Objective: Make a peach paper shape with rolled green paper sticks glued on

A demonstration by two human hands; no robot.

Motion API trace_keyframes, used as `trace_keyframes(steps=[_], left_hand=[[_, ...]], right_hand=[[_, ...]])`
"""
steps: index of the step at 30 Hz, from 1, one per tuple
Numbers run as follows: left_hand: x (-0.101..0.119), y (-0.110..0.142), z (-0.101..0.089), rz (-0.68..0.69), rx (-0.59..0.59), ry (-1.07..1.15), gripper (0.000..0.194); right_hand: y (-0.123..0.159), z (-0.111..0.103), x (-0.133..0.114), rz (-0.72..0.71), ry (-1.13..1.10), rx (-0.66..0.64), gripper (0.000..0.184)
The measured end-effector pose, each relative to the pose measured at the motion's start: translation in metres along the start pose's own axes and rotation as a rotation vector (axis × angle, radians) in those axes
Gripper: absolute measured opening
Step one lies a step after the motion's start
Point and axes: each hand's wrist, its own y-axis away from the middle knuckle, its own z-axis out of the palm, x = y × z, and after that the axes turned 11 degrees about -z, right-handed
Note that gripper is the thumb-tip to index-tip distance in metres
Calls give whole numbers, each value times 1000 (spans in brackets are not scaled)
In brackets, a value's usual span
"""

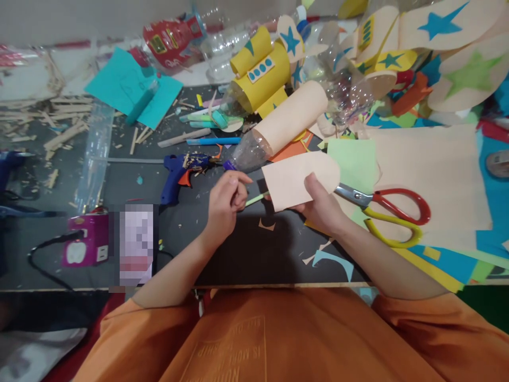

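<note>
My right hand [324, 207] grips a beige paper piece [292, 178] with one rounded end, thumb on top and fingers underneath. Closed and to its left is my left hand [226, 199], its fingers curled at the end of a thin light green strip [256, 200]. The strip's other end reaches the paper's lower left edge. Scissors [356, 196] with one red and one yellow handle lie just right of my right hand, their blade tips hidden. A plastic bottle wrapped in beige paper [296, 116] lies behind the paper piece, its purple cap [229, 165] near my left hand.
A blue glue gun [173, 175] lies left of my left hand, with a purple box [85, 241] nearer the edge. Wood sticks [67, 135] litter the far left. Beige sheets [433, 175] and coloured paper fill the right. Yellow-wrapped [266, 74] and red-labelled bottles [170, 42] lie behind.
</note>
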Motion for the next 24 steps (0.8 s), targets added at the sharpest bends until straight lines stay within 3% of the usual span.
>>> trace_keyframes(steps=[3, 5, 7, 11, 15, 18, 20, 22, 24], left_hand=[[-2, 1, 2, -86, -216, -13, 44], [-4, 2, 1, -64, -270, -48, 51], [-5, 2, -1, 18, -146, -109, 45], [0, 0, -6, 250, 232, -222, 21], [15, 2, -11, 447, 319, -303, 24], [38, 13, -23, 398, 259, -509, 33], [57, 22, -37, 369, 292, -660, 34], [72, 29, -53, 335, 481, -819, 42], [79, 30, -68, 183, 640, -1094, 43]], right_hand=[[3, 4, 0, 76, -65, -50, 60], [2, 5, 1, 70, -71, -39, 58], [-1, 5, 2, 33, -58, -5, 56], [-4, 2, 3, -16, -19, 64, 56], [-5, 1, 3, -67, 29, 95, 55], [-8, -2, 1, -125, 47, 157, 53], [-9, -4, -1, -151, 63, 155, 51], [-10, -5, -5, -148, 71, 123, 51], [-10, -4, -8, -119, 65, 114, 49]])
